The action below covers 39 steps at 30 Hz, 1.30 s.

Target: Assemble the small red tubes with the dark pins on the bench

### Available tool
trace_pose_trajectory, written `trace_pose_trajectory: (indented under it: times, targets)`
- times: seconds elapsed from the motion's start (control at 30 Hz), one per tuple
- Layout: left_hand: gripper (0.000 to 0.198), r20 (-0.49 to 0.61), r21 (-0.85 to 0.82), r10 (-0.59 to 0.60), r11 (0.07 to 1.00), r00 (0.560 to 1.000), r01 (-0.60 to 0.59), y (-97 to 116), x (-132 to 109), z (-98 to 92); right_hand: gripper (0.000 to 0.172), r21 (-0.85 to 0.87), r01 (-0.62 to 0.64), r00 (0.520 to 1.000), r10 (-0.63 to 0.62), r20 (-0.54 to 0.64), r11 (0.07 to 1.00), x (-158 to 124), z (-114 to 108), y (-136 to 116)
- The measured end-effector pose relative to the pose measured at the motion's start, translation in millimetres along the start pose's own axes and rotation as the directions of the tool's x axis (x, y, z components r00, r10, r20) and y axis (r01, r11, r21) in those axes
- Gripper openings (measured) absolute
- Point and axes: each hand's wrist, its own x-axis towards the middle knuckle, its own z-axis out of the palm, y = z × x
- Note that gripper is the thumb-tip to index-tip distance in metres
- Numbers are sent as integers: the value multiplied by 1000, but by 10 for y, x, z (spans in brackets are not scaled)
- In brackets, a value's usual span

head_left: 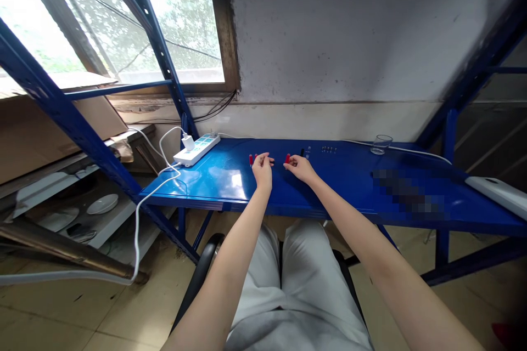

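Both my arms reach out over a glossy blue metal shelf (230,186) that serves as a table. My left hand (262,166) rests on it with fingers curled, and small red pieces (252,159) stand right at its fingertips. My right hand (300,166) lies a little to the right, fingers pinched round a small red piece (287,158). A few tiny dark parts (328,149) lie just beyond the right hand. Whether the left fingers actually grip a red piece is too small to tell.
A white power strip (196,149) with a plugged charger and white cable sits at the back left. A clear glass (381,144) stands back right, a white flat object (498,193) at the far right. Blue rack posts flank the shelf; plates lie on a lower left shelf.
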Motion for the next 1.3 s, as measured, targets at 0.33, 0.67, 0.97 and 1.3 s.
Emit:
trace_pose_trajectory:
  times: [0.33,0.67,0.97,1.3]
  targets:
    - [13,-55,-55,-76,996,996,73,10,8,1,11,-245,-42,997,57,53,969,277,283,-74]
    - [14,-39,-24,-97,995,995,96,6,9,-12,14,-328,-103,991,124,44,939,344,373,-57]
    - [14,1,19,-51,999,999,51,54,-23,-7,18,-336,-78,994,100,48,938,210,37,-4]
    - [33,327,179,117,967,938,-183,158,-202,14,32,-358,-412,910,356,-215,838,278,-632,617]
